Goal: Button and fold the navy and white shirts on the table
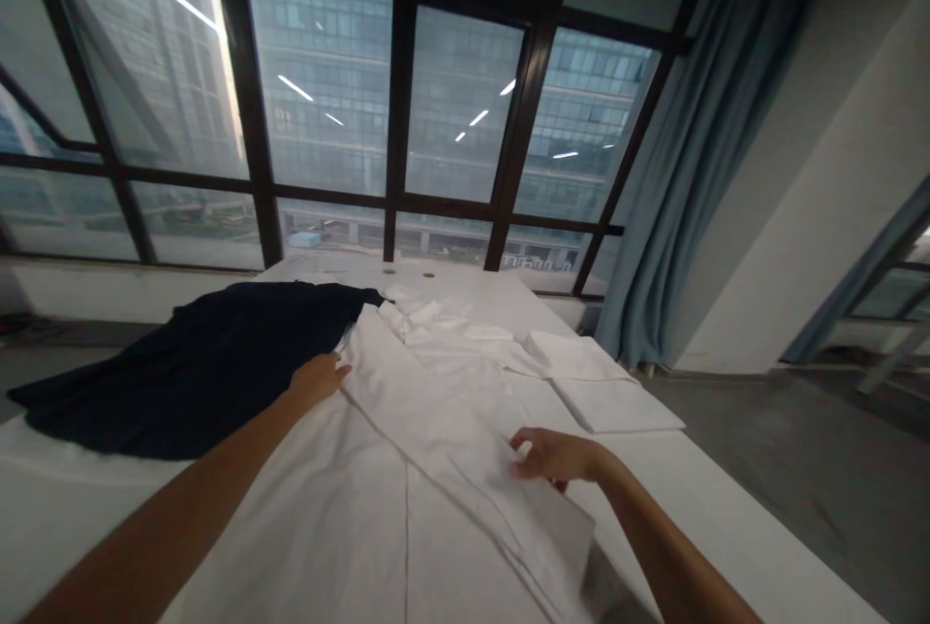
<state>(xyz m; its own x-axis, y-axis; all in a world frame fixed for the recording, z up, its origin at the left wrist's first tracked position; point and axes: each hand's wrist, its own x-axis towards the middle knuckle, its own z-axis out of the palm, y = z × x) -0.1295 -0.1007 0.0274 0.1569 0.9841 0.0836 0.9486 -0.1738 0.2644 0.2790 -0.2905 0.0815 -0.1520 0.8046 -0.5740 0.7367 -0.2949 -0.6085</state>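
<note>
A long white shirt (378,508) lies spread over the table in front of me, its front seam running down toward me and one panel lying at a slant across it. My left hand (320,380) is closed, pinching the shirt's left edge near its upper part. Over at the right edge, my right hand (553,456) has its fingers curled onto the fabric, gripping it; the fingertips are partly hidden and slightly blurred. Crumpled white cloth (450,319) sits beyond the shirt's upper end.
Dark navy clothing (210,362) is spread at the left. Folded white items (610,396) lie at the right side of the white table (727,527). Behind stand dark-framed windows (461,101), a blue curtain (697,178) and a pale pillar (785,188).
</note>
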